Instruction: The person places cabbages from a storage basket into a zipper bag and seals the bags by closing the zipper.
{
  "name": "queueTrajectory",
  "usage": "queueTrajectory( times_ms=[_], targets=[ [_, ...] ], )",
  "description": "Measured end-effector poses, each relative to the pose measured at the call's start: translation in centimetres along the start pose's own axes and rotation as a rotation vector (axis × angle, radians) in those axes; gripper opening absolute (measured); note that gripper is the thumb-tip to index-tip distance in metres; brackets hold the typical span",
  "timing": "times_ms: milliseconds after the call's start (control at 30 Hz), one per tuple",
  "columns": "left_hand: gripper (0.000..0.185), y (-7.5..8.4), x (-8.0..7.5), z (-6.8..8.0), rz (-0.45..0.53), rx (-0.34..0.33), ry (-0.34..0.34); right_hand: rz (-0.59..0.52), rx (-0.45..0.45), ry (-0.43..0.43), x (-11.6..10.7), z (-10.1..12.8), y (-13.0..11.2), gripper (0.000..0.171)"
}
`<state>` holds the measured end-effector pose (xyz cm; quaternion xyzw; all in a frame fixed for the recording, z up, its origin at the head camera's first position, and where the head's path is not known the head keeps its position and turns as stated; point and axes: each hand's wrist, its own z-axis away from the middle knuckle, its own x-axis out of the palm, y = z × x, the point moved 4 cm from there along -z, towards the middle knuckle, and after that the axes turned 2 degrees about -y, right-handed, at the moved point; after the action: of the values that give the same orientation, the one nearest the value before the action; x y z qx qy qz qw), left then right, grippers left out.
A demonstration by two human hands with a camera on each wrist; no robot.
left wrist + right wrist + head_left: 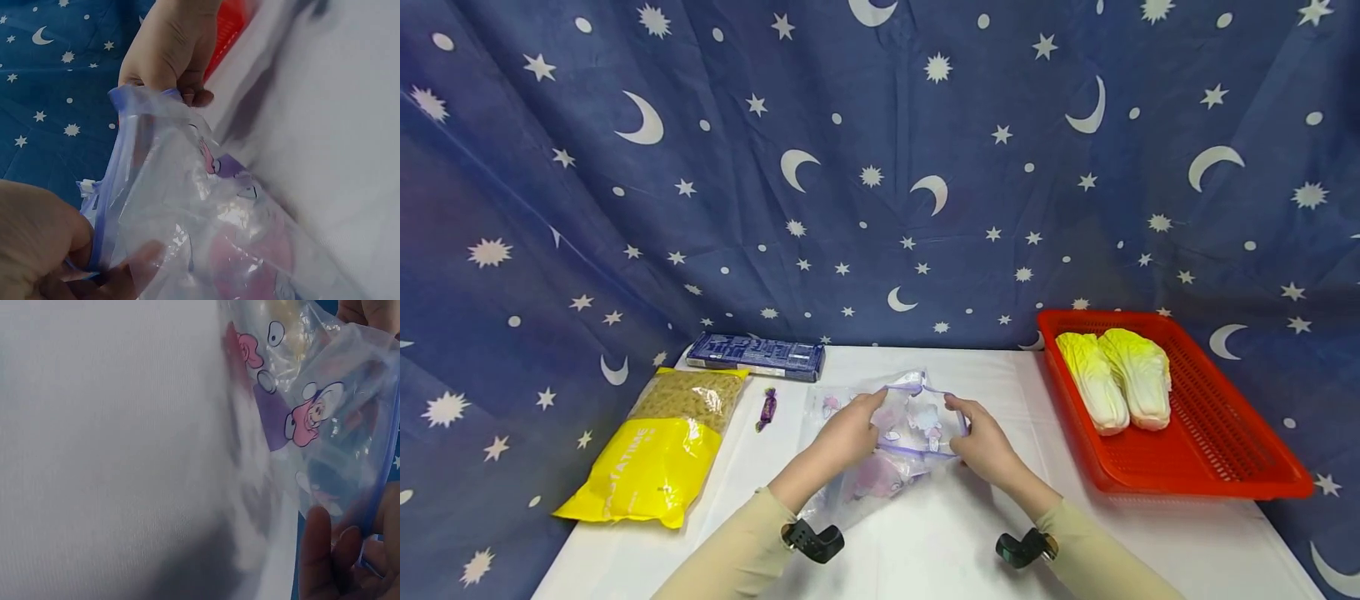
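While the head view lays out the whole counter, it's the wrist cams that actually show how the bag is held. The clear zip bag with pink and purple cartoon prints sits mid-counter, mouth lifted and pulled open between both hands. Left hand pinches the left side of the opening; in the left wrist view you can see the thumb and fingers of that hand clamped on the blue zipper strip, with a fingertip showing through the plastic. Right hand has its grip on the right side of the rim, fingers curled over the edge; the left wrist view catches it from across the opening. The right wrist view only shows a few fingertips at the bottom corner on the strip, and the rest there is blurry.

Only the head view shows the other stuff. A yellow pasta bag lies at the left edge of the counter, a small purple candy just beside it, and a dark blue box is at the back by the starry backdrop. A red basket holding two napa cabbages sits at the right and hangs a bit past the counter's edge. There's open white counter between the bag and the basket, and in front towards the person.
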<state>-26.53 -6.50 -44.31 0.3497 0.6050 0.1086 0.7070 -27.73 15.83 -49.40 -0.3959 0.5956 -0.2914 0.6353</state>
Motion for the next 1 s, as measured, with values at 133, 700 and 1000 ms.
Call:
queueTrajectory(
  times_ms=[133, 700, 1000],
  targets=[
    [0.07, -0.2, 0.4, -0.2, 0.146, -0.02, -0.009, -0.07, 0.0, -0.022, 0.5, 0.2, -0.5, 0.089],
    [0.076, -1.0, 0.2, -0.1, 0.272, 0.066, -0.016, -0.236, 0.1, -0.018, 1.1, 0.2, 0.0, 0.094],
    [0.071, -1.7, 0.4, -0.6, 0.404, 0.008, 0.019, -0.22, 0.063, -0.087, 1.7, 0.8, -0.5, 0.098]
  ],
)
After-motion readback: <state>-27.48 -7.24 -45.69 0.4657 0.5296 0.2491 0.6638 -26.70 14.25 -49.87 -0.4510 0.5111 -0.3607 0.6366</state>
